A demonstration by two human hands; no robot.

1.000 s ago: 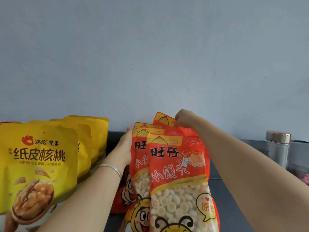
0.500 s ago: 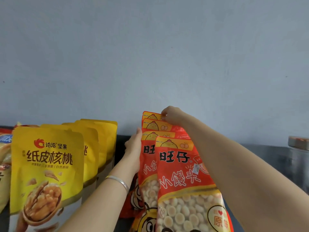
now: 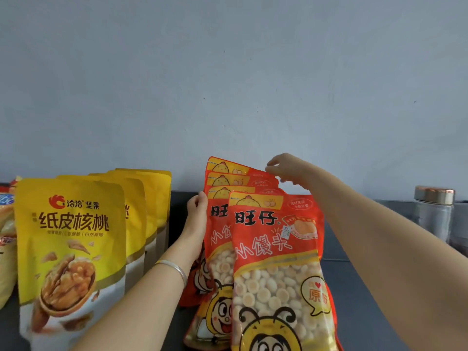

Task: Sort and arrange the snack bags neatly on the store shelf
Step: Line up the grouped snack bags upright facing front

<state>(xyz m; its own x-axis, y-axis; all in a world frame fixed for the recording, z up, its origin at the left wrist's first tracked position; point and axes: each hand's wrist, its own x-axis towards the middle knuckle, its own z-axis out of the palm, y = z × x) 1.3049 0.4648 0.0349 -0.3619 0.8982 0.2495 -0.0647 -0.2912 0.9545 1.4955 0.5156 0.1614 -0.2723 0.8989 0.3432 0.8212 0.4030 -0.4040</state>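
A clear glass jar with a coppery metal lid stands upright at the far right, close to the wall. The wall behind is plain pale grey-blue, with a few small dark specks.

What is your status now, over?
Left hand flat against red bags. Right hand at rearmost red bag top, grip unclear. Yellow bags apart; nothing blocking.

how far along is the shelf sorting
Done: yellow walnut bags stand lined up. In hand: left hand presses the side of the red bun-snack bags, right hand touches the rearmost top edge. Left: their tops are fanned, not squared.
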